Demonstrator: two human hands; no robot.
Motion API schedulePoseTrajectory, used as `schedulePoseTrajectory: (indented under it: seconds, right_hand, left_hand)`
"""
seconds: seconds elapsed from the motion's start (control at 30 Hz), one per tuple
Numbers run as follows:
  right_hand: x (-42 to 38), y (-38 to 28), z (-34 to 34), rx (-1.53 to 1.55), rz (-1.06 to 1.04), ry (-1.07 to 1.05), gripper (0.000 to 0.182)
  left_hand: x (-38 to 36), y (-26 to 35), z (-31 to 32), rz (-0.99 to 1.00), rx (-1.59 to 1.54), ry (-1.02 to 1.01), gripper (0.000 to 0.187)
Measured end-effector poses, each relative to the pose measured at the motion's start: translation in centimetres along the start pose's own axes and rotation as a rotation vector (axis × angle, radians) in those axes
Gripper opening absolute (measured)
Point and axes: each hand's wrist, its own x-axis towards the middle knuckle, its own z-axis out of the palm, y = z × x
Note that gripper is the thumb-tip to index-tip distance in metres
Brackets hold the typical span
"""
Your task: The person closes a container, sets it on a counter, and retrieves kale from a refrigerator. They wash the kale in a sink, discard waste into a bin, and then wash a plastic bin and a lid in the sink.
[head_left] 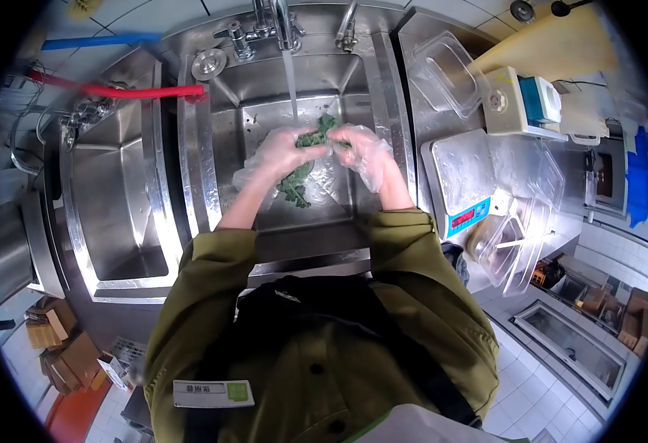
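Observation:
In the head view, curly dark green kale (295,186) spans the space between my two hands over the steel sink (228,133). My left hand (288,153), in a loose clear plastic glove, is closed around the leaf, and part of it hangs below that hand. On the other side, my right hand (362,148), gloved the same way, pinches the upper end of the leaf. Water runs from the faucet (285,33) in a stream that falls just behind my hands. A few small green scraps lie on the sink's bottom.
Left of the sink is a second basin (117,207), with a red hose end (154,92) reaching over the divider. On the right counter stand a digital scale (460,177), clear plastic containers (512,251) and a clear plastic bin (449,74). A drain strainer (209,65) lies behind the sink.

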Motion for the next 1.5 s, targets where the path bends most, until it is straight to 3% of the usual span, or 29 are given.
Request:
schedulePoseTrajectory:
  seconds: [0.07,0.17,0.27,0.3,0.33,0.4,0.43,0.5,0.53,0.57,0.67,0.77,0.87,0.9,0.97,1.0,1.03,1.07,1.1,1.13,1.2,1.27,1.33,1.4,1.47,1.5]
  right_hand:
    - [0.4,0.1,-0.9,-0.134,0.034,-0.075,0.021]
    - [-0.6,-0.9,0.3,-0.099,0.054,-0.041,0.01]
    - [2.9,1.3,-1.2,0.622,0.041,0.069,0.007]
    - [2.8,0.3,-2.6,0.678,0.082,0.056,0.017]
    - [2.6,-0.5,-2.6,0.461,-0.094,0.122,0.02]
    - [1.6,-1.7,-1.7,-0.1,-0.164,0.303,0.023]
    - [2.4,-0.7,-2.3,-0.084,-0.207,0.281,0.025]
    - [3.7,1.0,-3.0,-0.06,-0.291,0.239,0.029]
    - [3.4,1.0,-2.5,-0.288,-0.338,0.233,0.031]
    - [3.2,1.6,-1.6,-0.515,-0.381,0.227,0.034]
    - [1.6,1.6,3.3,-0.958,-0.57,0.15,0.042]
    - [3.8,3.5,3.9,-1.22,-0.65,0.021,0.051]
    - [3.3,2.6,4.8,-1.057,-0.528,-0.024,0.048]
    - [3.5,2.3,4.5,-0.77,-0.425,0.02,0.044]
    - [3.8,1.2,2.7,-0.204,-0.219,0.113,0.036]
    - [3.0,-0.5,1.7,-0.223,-0.217,0.239,0.033]
    - [1.1,-3.1,1.1,-0.19,-0.356,0.323,0.037]
    - [-0.2,-5.7,-0.8,-0.278,-0.45,0.366,0.037]
    - [-1.1,-8.2,-3.0,-0.58,-0.71,0.641,0.034]
    - [-2.1,-11.2,-4.8,-0.429,-0.86,0.557,0.032]
    - [-3.7,-16.2,-6.4,-1.011,-0.939,0.936,0.034]
    - [2.4,-18.4,-14.6,-1.265,-0.648,0.609,0.06]
    - [3.0,-18.5,-15.0,-1.556,-0.402,0.815,0.057]
    - [-2.2,-18.8,-6.9,-1.595,-0.43,1.048,0.05]
    - [-4.7,-17.4,-2.0,-1.586,-0.394,0.895,0.048]
    - [-4.5,-14.7,-0.9,-1.483,-0.445,0.549,0.049]
  left_hand:
    - [0.3,-0.5,0.4,0.109,0.081,-0.008,0.049]
    - [0.7,-0.6,1.1,0.075,0.06,0.016,0.045]
    - [0.7,-0.7,1.6,0.243,0.411,-0.045,0.044]
    - [0.6,-0.6,1.5,0.181,0.471,-0.202,0.047]
    - [0.3,-0.7,1.4,0.09,0.366,-0.175,0.048]
    - [-0.3,-1.2,0.5,-0.094,0.171,-0.122,0.051]
    - [0.9,-2.6,0.1,-0.277,0.22,-0.074,0.064]
    - [0.4,-4.0,0.5,-0.423,-0.37,0.083,0.072]
    - [0.3,-3.9,0.5,-0.485,-0.669,0.163,0.076]
    - [0.4,-3.6,0.4,-0.535,-0.823,0.092,0.081]
    - [1.4,-4.4,1.6,-0.482,-0.66,0.331,0.077]
    - [1.8,-5.2,0.0,-0.47,-0.834,0.0,0.078]
    - [3.0,-8.9,-1.5,-0.264,-1.086,-0.463,0.076]
    - [2.6,-8.6,-1.1,-0.165,-1.205,-0.473,0.081]
    - [1.9,-7.8,-0.6,-0.228,-1.159,-0.274,0.08]
    - [1.8,-7.3,-0.4,-0.253,-1.134,-0.188,0.08]
    - [1.8,-7.2,-0.7,-0.312,-1.076,-0.152,0.079]
    - [2.1,-6.9,-0.7,-0.361,-1.11,-0.076,0.076]
    - [2.0,-6.7,-0.5,-0.421,-1.141,0.006,0.073]
    - [2.1,-6.8,-0.5,-0.485,-1.17,0.093,0.07]
    - [3.0,-7.6,-0.4,-0.521,-1.243,0.076,0.064]
    - [3.5,-7.2,0.0,-0.556,-1.284,0.162,0.053]
    - [3.9,-7.4,0.1,-0.563,-1.382,0.151,0.049]
    - [3.5,-5.9,0.7,-0.46,-1.343,0.292,0.049]
    - [3.8,-6.5,0.4,-0.523,-1.176,0.239,0.048]
    - [3.8,-6.7,0.5,-0.553,-1.091,0.202,0.048]
